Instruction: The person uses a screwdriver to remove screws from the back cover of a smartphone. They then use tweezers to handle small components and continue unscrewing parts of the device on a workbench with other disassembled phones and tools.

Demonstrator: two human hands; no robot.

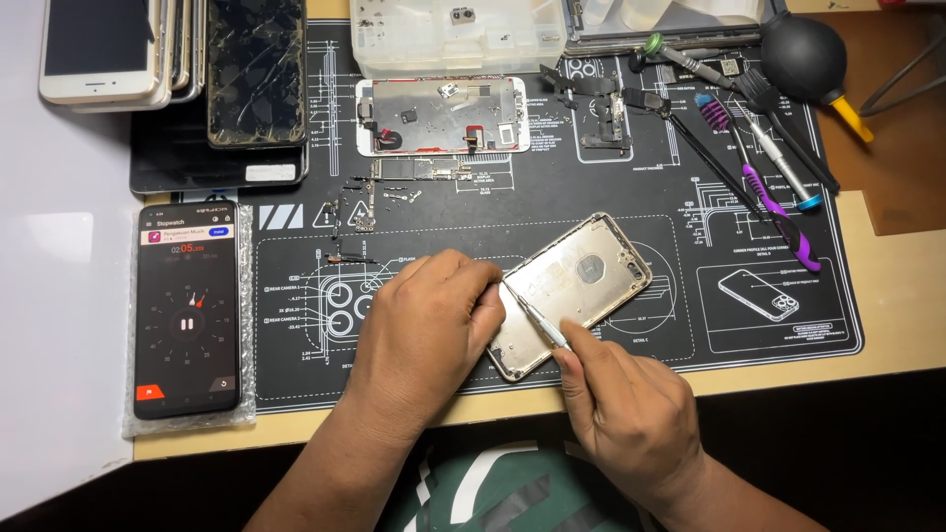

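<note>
A gold phone housing (581,286) lies tilted on the black repair mat (749,325), inner side up. My left hand (429,330) rests on the mat and holds the housing's near left end with its fingertips. My right hand (631,409) grips a thin metal tool (537,320), whose tip points at the housing's left end, next to the left fingers. Both hands sit near the table's front edge.
A phone showing a stopwatch (187,310) lies on bubble wrap at left. Stacked phones and a cracked screen (256,69) sit at back left. A white display assembly (440,115), loose small parts (370,202), a plastic tray (458,34), screwdrivers (778,212), a brush and a black air blower (806,46) lie behind.
</note>
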